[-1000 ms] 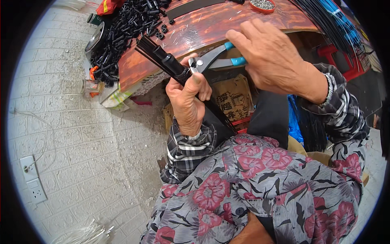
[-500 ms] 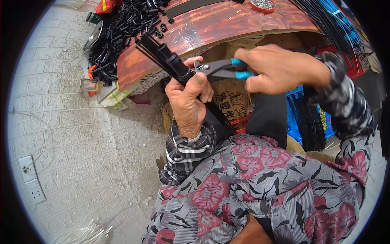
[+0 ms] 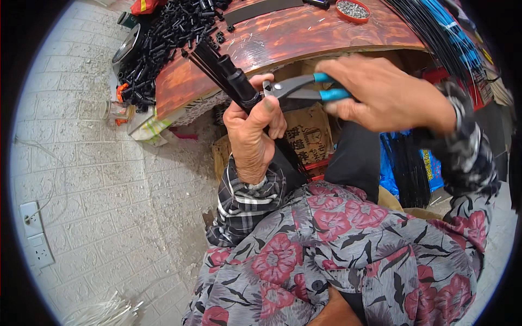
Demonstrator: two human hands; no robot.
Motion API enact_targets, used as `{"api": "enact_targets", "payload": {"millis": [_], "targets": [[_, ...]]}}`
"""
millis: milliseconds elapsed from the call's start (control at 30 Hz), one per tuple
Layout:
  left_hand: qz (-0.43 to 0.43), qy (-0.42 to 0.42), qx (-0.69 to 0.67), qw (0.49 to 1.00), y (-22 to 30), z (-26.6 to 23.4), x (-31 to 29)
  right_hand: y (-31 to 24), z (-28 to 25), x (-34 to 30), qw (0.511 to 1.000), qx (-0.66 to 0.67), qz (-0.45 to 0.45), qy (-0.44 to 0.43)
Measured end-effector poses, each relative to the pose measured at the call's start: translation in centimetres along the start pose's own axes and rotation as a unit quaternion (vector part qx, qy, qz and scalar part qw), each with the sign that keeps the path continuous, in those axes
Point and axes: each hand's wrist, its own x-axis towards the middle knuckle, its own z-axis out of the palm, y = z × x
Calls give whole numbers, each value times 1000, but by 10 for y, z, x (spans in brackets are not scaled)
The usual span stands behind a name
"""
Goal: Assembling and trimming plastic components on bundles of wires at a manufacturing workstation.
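A black tube (image 3: 237, 84) with thin black rods (image 3: 204, 64) alongside it is gripped in the left hand (image 3: 251, 130), held at a slant above the lap, near the front edge of a red-brown table (image 3: 304, 30). The fingers are wrapped around its lower part, and the thumb is pressed along its side. Pliers (image 3: 299, 89) with blue-sleeved handles are grasped by the right hand (image 3: 386, 98), which is slightly blurred. Their handles are spread apart, and their head is set beside the left thumb and forefinger, close to the tube; what is caught in the jaws cannot be made out. On the table, black plastic pieces (image 3: 171, 46) are heaped at left, and small metal bits (image 3: 352, 8) are held in a red dish (image 3: 353, 20). Black and blue strands (image 3: 451, 38) are laid at the right end. A floral apron (image 3: 337, 233) is worn over dark trousers (image 3: 356, 157), and a cardboard box (image 3: 307, 133) is seen beneath the table.
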Motion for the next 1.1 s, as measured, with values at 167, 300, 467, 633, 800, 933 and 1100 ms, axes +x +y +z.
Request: {"api": "enact_targets", "payload": {"millis": [167,300,467,633,800,933,1100], "targets": [[2,7,61,998,5,2,-6,10,7,2,988,-46,-66,134],[7,-21,29,999,1,8,-8,27,0,8,736,539,128,-388],[-16,6,57,998,4,9,-8,-2,-6,-2,999,16,9,-43],[-22,-1,28,999,-5,18,-7,20,-1,-5,998,46,-15,-29],[10,-43,-24,999,3,15,-11,34,10,10,742,525,51,-415],[-27,-3,8,1000,-3,10,-6,33,4,16,827,430,20,-362],[-50,25,36,998,-2,9,0,26,10,11,939,273,-64,-198]]}}
